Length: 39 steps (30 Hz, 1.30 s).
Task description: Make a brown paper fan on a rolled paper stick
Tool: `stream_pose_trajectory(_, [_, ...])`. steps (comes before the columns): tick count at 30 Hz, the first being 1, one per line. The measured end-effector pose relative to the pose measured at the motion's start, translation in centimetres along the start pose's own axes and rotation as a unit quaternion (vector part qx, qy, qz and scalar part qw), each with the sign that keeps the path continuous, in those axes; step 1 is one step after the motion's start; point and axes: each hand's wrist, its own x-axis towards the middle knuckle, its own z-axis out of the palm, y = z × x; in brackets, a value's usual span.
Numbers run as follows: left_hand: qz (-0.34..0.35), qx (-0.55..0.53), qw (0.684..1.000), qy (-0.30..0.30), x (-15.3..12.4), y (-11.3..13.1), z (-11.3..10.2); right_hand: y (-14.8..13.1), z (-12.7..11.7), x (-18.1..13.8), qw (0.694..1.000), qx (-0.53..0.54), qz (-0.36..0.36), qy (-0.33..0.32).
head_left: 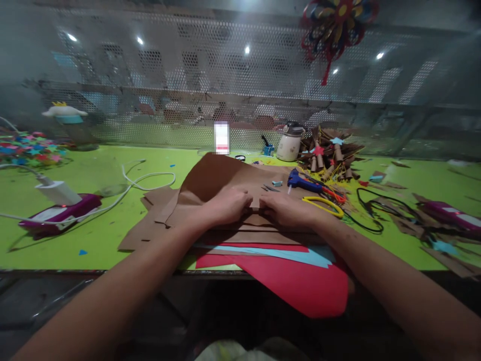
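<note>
Both hands meet over a stack of brown paper in the middle of the table. My left hand (231,204) is closed on the near edge of a brown paper sheet (203,175), whose far left part curls up. Close beside it, my right hand (285,208) is closed on the same edge, where a narrow fold or roll shows between the fingers. More brown sheets (143,230) lie beneath. Under them, light blue paper (315,256) and red paper (300,286) stick out, the red hanging over the table's front edge.
A blue glue gun (302,181) and yellow-handled scissors (323,205) lie right of the paper. Behind are a pile of rolled brown paper pieces (334,155) and a white bottle (290,143). Purple power strips (60,213) with cables flank both sides. Colourful paper stars (32,148) lie far left.
</note>
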Motion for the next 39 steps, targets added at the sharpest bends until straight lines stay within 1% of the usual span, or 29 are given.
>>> stream_pose_trajectory(4, [0.001,-0.009,1.000,-0.006,-0.6,-0.2,-0.3,0.8,-0.4,-0.5,1.000,0.014,-0.003,-0.026])
stream_pose_trajectory(7, [0.029,-0.006,1.000,-0.007,-0.8,-0.4,-0.2,1.1,-0.7,-0.8,0.999,0.007,-0.013,-0.044])
stream_pose_trajectory(10, [0.043,-0.001,0.999,-0.013,-0.7,-0.4,-0.2,0.9,-0.9,-0.9,0.998,-0.012,-0.013,-0.058])
stream_pose_trajectory(13, [0.051,-0.001,0.998,-0.024,-0.6,-0.3,-0.3,0.1,-0.9,-1.0,0.996,-0.068,-0.009,-0.051])
stream_pose_trajectory(16, [0.052,0.002,0.998,-0.032,-0.6,-0.1,-0.4,-1.2,-0.9,-1.2,0.989,-0.143,-0.012,-0.032])
stream_pose_trajectory(20, [0.039,0.003,0.999,-0.004,-0.7,0.0,-0.3,-2.9,-0.9,-1.4,0.980,-0.195,-0.019,-0.021])
stream_pose_trajectory(22, [0.019,-0.030,0.999,-0.002,-0.7,-0.2,-0.3,-3.1,-0.8,-1.5,0.978,-0.206,-0.027,-0.018])
stream_pose_trajectory(23, [0.008,-0.062,0.998,-0.014,-0.6,-0.3,-0.4,-3.0,-0.7,-1.5,0.978,-0.206,-0.031,-0.014])
stream_pose_trajectory(24, [-0.004,-0.105,0.994,-0.033,-0.5,-0.6,-0.4,-2.8,-0.6,-1.5,0.979,-0.202,-0.034,-0.010])
stream_pose_trajectory(26, [-0.029,-0.203,0.976,-0.067,-0.3,-1.1,-0.5,-2.3,-0.5,-1.4,0.982,-0.188,-0.027,0.005])
stream_pose_trajectory(27, [-0.039,-0.245,0.966,-0.073,-0.2,-1.4,-0.4,-2.2,-0.5,-1.3,0.983,-0.182,-0.021,0.014])
stream_pose_trajectory(30, [-0.061,-0.313,0.946,-0.052,0.1,-2.4,-0.1,-2.1,-0.9,-1.3,0.984,-0.174,-0.008,0.040])
stream_pose_trajectory(33, [-0.062,-0.350,0.933,-0.053,0.3,-2.9,0.4,-2.3,-1.3,-1.2,0.982,-0.180,-0.007,0.062])
stream_pose_trajectory(36, [-0.072,-0.401,0.910,-0.069,0.1,-2.5,0.4,-2.2,-1.3,-1.1,0.977,-0.196,0.005,0.088])
stream_pose_trajectory(39, [-0.104,-0.485,0.865,-0.073,-0.3,-1.2,-0.3,-1.8,-1.1,-1.0,0.974,-0.200,0.010,0.110])
